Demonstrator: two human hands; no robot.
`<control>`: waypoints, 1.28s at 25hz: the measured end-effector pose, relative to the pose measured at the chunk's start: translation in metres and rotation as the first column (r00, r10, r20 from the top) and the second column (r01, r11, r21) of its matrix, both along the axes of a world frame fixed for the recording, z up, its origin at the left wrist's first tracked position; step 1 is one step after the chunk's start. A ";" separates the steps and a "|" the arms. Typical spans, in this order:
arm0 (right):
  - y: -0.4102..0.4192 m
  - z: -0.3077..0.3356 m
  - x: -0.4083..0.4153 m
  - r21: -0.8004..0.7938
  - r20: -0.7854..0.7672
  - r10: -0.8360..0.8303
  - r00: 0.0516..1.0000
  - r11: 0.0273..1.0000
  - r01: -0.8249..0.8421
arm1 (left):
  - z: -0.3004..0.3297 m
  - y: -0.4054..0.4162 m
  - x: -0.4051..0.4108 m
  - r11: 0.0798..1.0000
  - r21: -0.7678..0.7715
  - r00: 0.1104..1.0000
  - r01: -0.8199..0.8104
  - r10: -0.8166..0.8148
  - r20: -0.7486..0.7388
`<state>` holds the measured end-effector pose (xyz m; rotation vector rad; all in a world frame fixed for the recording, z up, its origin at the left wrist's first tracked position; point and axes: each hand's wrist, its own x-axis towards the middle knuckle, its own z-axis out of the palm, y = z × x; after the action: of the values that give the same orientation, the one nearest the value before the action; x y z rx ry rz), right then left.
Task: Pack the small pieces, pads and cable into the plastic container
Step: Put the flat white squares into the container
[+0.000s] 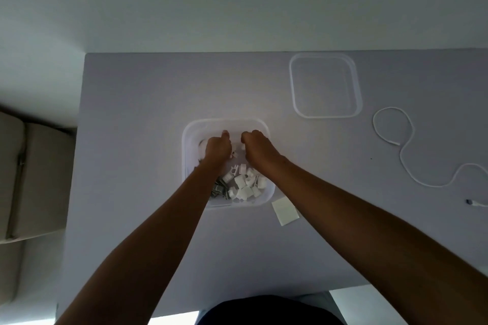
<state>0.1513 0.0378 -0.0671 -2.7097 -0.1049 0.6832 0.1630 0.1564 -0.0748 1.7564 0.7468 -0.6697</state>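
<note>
We see both hands over the plastic container (190, 140), fingers curled under; whether the left hand (217, 149) or right hand (257, 149) has a grip on any small pieces (244, 185) we cannot tell. Pads (285, 210) lie beside it on the desk (132, 113); the cable (404, 150) lies well right.

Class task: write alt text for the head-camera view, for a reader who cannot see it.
Both hands, left hand and right hand, reach into a clear square plastic container of small white and grey pieces. On the white table lie a clear lid, white cable and white pads.
</note>
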 end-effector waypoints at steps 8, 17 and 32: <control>-0.042 0.028 -0.022 0.492 0.178 -0.318 0.931 0.848 0.196 | 0.025 -0.017 -0.006 0.986 -0.164 0.999 -0.032 0.030 -0.013; -0.131 -0.001 -0.094 0.290 0.124 -0.454 0.882 0.867 0.405 | 0.047 -0.068 -0.063 0.850 0.407 0.697 0.333 -0.513 0.501; -0.175 -0.038 -0.141 0.170 -0.071 -0.394 0.916 0.900 0.400 | 0.005 -0.123 -0.147 0.097 0.638 0.277 0.764 -0.942 -0.189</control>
<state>0.0107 -0.1369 -0.1055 -2.4326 0.3697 0.5636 0.0156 0.0330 -0.0696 2.8876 -0.5660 -0.9677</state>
